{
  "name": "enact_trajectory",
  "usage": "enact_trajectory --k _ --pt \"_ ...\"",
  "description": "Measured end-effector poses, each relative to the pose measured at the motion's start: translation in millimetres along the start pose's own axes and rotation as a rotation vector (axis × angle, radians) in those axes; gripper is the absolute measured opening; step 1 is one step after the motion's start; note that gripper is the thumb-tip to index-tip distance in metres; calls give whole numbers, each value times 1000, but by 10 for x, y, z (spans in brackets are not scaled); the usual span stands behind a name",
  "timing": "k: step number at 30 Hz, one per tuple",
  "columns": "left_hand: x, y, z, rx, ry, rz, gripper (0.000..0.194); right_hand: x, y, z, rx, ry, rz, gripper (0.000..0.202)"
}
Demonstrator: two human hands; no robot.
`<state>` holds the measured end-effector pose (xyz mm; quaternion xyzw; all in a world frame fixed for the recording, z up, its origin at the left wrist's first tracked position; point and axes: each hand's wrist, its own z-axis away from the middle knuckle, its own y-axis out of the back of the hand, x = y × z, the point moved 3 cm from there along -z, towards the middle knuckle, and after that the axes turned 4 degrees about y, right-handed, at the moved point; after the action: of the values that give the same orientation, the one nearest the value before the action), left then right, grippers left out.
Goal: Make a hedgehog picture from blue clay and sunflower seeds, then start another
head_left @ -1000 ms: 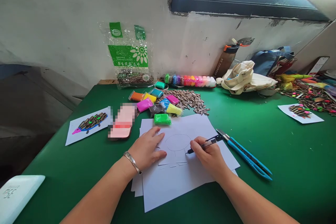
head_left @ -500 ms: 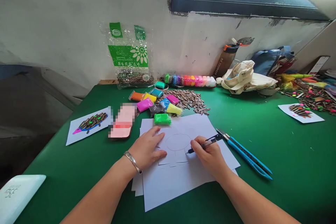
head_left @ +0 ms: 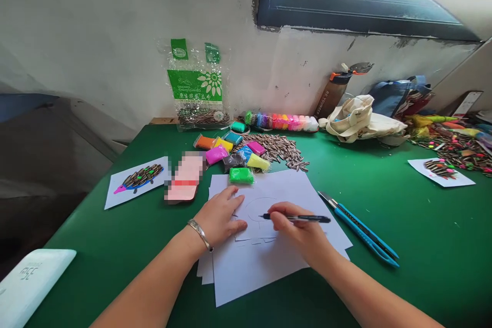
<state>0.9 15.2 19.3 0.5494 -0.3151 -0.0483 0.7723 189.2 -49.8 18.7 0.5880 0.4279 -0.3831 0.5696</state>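
My left hand lies flat with fingers spread on a small white sheet, which rests on larger white paper. A thin oval outline with short lines below it is drawn on the small sheet. In my right hand I grip a dark pen, held nearly level over the oval with its tip pointing left. The hand hides the oval's right side. Just beyond the paper is a packet of green clay.
Several clay packets and loose sunflower seeds lie behind the paper. A blue utility knife is at the right. A seed-covered hedgehog picture and a pink phone-like object are left; a white power bank lies front left.
My right hand has moved the pen from the short lines below the oval up and left over it, tilting it flatter. My left hand stays on the sheet. The view has shifted slightly.
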Motion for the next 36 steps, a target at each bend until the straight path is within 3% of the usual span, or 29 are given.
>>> enact_trajectory --k 2,4,7,10,36 --pt "-2 -2 1 5 -3 0 54 3 -91 19 -26 14 79 16" --pt "-2 -5 2 5 -7 1 54 36 -126 47 28 27 194 14" --pt "-1 -9 1 -3 -6 -12 56 82 -108 90 114 46 321 12" --pt "-1 -10 4 -7 -3 -27 56 90 -89 100 117 63 370 11" --pt "8 -7 -8 -7 18 6 54 116 -111 69 116 65 422 11"
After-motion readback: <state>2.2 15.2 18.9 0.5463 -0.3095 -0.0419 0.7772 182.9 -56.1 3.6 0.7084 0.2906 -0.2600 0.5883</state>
